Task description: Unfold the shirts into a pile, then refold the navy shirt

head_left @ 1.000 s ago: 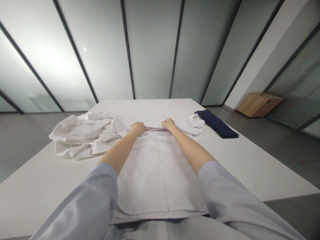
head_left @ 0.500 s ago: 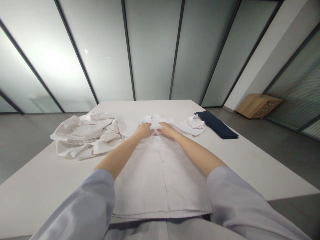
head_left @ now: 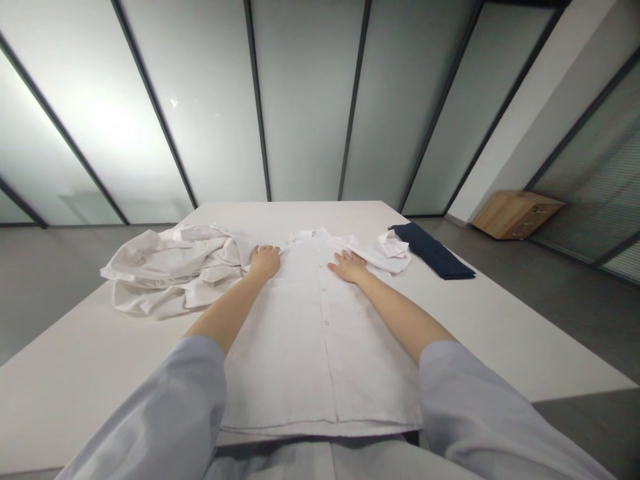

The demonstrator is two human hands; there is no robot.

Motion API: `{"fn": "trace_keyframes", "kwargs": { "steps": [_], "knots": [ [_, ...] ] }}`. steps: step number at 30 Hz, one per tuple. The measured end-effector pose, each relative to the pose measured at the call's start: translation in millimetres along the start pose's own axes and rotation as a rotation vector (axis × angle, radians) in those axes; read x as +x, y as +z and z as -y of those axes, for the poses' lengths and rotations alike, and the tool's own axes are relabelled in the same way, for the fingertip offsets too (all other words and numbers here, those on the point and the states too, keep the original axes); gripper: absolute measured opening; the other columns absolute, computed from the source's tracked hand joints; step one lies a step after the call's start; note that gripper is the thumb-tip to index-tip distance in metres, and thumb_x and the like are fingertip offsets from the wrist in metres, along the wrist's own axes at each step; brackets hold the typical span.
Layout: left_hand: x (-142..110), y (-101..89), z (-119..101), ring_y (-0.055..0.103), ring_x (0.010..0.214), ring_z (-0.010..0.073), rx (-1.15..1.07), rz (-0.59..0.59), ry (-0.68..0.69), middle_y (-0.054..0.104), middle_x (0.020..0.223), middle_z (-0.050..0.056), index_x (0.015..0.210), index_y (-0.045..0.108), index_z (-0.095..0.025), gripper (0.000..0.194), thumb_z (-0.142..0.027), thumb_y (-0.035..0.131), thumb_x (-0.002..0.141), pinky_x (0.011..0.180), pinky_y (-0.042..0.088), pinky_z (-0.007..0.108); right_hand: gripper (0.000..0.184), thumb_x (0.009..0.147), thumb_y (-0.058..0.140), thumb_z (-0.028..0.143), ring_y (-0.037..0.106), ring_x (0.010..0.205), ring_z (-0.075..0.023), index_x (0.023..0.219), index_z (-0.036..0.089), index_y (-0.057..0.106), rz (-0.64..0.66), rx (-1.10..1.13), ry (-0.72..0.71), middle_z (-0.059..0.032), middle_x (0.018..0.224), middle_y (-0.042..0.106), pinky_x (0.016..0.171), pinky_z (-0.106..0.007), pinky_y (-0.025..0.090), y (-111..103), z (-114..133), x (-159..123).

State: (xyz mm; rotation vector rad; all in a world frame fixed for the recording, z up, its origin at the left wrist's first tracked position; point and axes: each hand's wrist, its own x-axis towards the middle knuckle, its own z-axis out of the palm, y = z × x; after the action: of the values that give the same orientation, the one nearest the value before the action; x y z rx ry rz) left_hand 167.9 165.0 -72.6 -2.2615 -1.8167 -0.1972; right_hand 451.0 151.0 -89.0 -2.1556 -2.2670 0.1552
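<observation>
A white button-front shirt (head_left: 300, 340) lies spread face up on the table, its collar at the far end and its hem at the near edge. My left hand (head_left: 265, 261) rests flat on the shirt's left side near the shoulder, fingers stretched out. On the right side of the chest my right hand (head_left: 349, 267) lies with its fingers spread, pressing nothing between them. The right sleeve (head_left: 387, 253) reaches out past my right hand and is crumpled at its end. The left sleeve is partly hidden behind my left hand.
A crumpled heap of white cloth (head_left: 175, 270) sits on the left of the white table (head_left: 500, 333). A folded dark navy cloth (head_left: 433, 250) lies near the right edge. A wooden cabinet (head_left: 517, 215) stands on the floor beyond, by frosted glass panels (head_left: 305, 100).
Both hands have moved apart from the middle of the shirt, left hand to the left and right hand to the right. The collar and upper buttons now show, and the upper front looks flatter.
</observation>
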Motion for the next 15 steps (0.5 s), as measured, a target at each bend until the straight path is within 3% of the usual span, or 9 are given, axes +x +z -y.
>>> {"fn": "trace_keyframes", "kwargs": {
  "steps": [3, 5, 8, 11, 13, 15],
  "knots": [
    [1, -9.7, 21, 0.048, 0.125, 0.0283, 0.021, -0.005, -0.171, 0.056, 0.131, 0.015, 0.132, 0.051, -0.018, 0.045, -0.019, 0.041, 0.088, 0.107, 0.031, 0.042, 0.068, 0.093, 0.025, 0.064, 0.024, 0.142, -0.0353, 0.148, 0.025, 0.034, -0.012, -0.003, 0.043, -0.0123, 0.158, 0.022, 0.110, -0.055, 0.024, -1, -11, 2],
    [1, -16.5, 23, 0.040, 0.132, 0.0305, 0.006, -0.057, -0.248, 0.046, 0.143, 0.017, 0.143, 0.039, -0.017, 0.057, -0.022, 0.044, 0.086, 0.107, 0.032, 0.042, 0.068, 0.093, 0.026, 0.063, 0.025, 0.142, -0.0357, 0.148, 0.024, 0.035, -0.024, -0.004, 0.053, -0.0130, 0.158, 0.023, 0.109, -0.055, 0.024, -1, -16, 3],
    [4, -21.6, 5, 0.029, 0.141, 0.0278, -0.043, -0.104, -0.107, 0.031, 0.155, 0.011, 0.149, 0.027, -0.022, 0.063, -0.023, 0.041, 0.088, 0.113, 0.023, 0.043, 0.068, 0.092, 0.027, 0.063, 0.026, 0.141, -0.0357, 0.147, 0.025, 0.036, -0.036, -0.005, 0.041, -0.0130, 0.157, 0.024, 0.109, -0.055, 0.023, -2, -21, 3],
    [11, -16.2, -16, 0.029, 0.142, 0.0240, -0.124, 0.003, 0.132, 0.029, 0.157, 0.008, 0.150, 0.026, -0.023, 0.061, -0.032, 0.038, 0.091, 0.114, 0.023, 0.038, 0.067, 0.093, 0.027, 0.063, 0.025, 0.141, -0.0356, 0.147, 0.025, 0.036, -0.034, -0.014, 0.027, -0.0120, 0.157, 0.025, 0.110, -0.054, 0.023, -2, -24, 1],
    [16, -7.6, -21, 0.032, 0.140, 0.0239, -0.184, 0.111, 0.138, 0.029, 0.156, 0.012, 0.150, 0.023, -0.018, 0.063, -0.041, 0.034, 0.093, 0.111, 0.028, 0.036, 0.067, 0.093, 0.028, 0.063, 0.024, 0.142, -0.0351, 0.147, 0.026, 0.036, -0.031, -0.023, 0.013, -0.0115, 0.158, 0.024, 0.110, -0.053, 0.023, -1, -29, -2],
    [18, 2.3, -15, 0.036, 0.138, 0.0243, -0.221, 0.207, 0.055, 0.034, 0.153, 0.017, 0.149, 0.025, -0.013, 0.063, -0.047, 0.025, 0.096, 0.109, 0.030, 0.036, 0.067, 0.093, 0.028, 0.063, 0.023, 0.143, -0.0345, 0.148, 0.025, 0.035, -0.030, -0.030, 0.003, -0.0113, 0.158, 0.023, 0.111, -0.053, 0.022, 0, -37, -6]
  ]
}}
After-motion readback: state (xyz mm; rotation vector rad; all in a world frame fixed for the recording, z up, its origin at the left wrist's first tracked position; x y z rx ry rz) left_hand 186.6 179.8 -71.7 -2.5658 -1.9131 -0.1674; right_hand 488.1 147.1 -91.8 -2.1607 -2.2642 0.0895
